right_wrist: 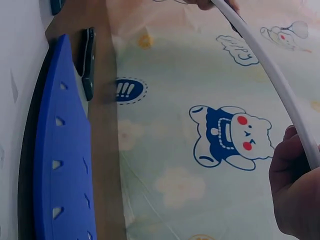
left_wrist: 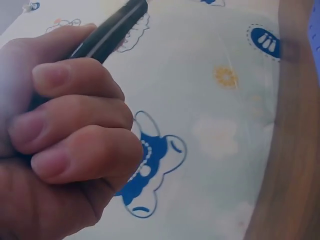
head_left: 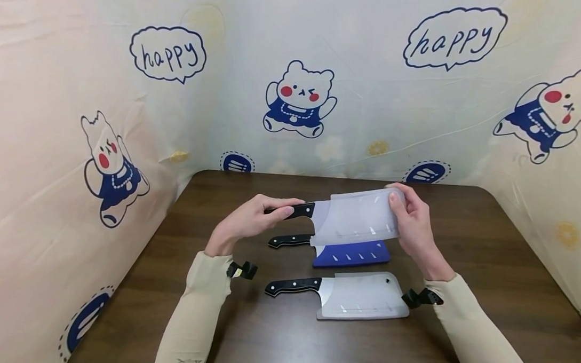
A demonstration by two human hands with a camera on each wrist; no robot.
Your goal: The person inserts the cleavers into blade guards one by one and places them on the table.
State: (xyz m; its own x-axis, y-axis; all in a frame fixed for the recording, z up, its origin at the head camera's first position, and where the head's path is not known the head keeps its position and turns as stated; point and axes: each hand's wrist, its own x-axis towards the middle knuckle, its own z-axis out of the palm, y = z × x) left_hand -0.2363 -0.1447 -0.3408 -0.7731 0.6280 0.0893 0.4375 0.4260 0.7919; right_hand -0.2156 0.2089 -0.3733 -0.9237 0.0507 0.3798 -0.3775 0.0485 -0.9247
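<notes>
My left hand [head_left: 257, 220] grips the black handle [head_left: 301, 209] of a cleaver in the head view, its fingers curled round it in the left wrist view. A translucent white blade cover [head_left: 361, 218] sits over most of that cleaver's blade; a strip of metal shows by the handle. My right hand [head_left: 414, 220] pinches the cover's far end, thumb on the front face. The cleaver is held up, blade pointing right. Below it lies a second cleaver with a blue cover [head_left: 352, 256], partly hidden by the raised one. In the right wrist view the white cover [right_wrist: 270, 70] appears edge-on.
Nearer to me on the brown table [head_left: 194, 317] lies a third cleaver with a black handle [head_left: 294, 286] and a translucent white cover [head_left: 368, 296]. A printed cloth [head_left: 360, 98] with bears and "happy" bubbles hangs behind and beside the table.
</notes>
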